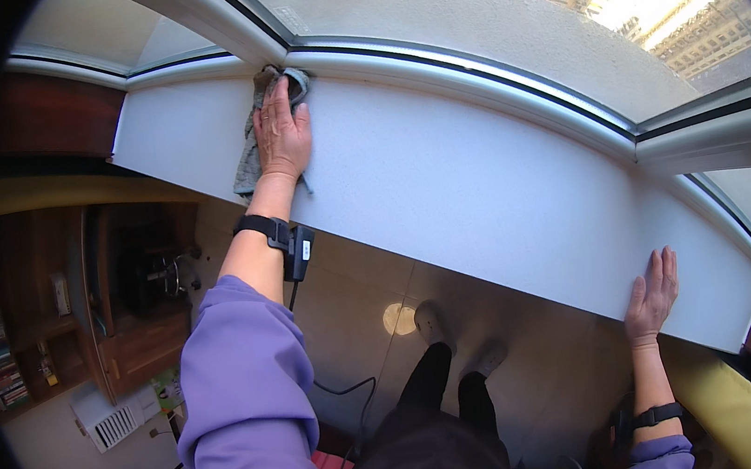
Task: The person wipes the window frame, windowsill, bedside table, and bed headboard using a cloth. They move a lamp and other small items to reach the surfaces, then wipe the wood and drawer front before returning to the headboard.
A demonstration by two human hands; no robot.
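My left hand (284,137) lies stretched out over a grey cloth (248,162) and presses it onto the white windowsill (453,176). The cloth's far end is bunched against the foot of the white window frame (455,80), at the corner post. Its near end trails toward the sill's front edge, partly hidden under my hand and wrist. Far to the right, my right hand (652,302) rests palm down near the front edge of the same sill, with nothing held in it.
Glass panes (462,27) rise behind the sill. A dark red wooden panel (51,116) borders its left end. Below are the tiled floor (351,265), a wooden cabinet (144,354) and a black cable (359,385). A strapped device (298,252) sits on my left wrist.
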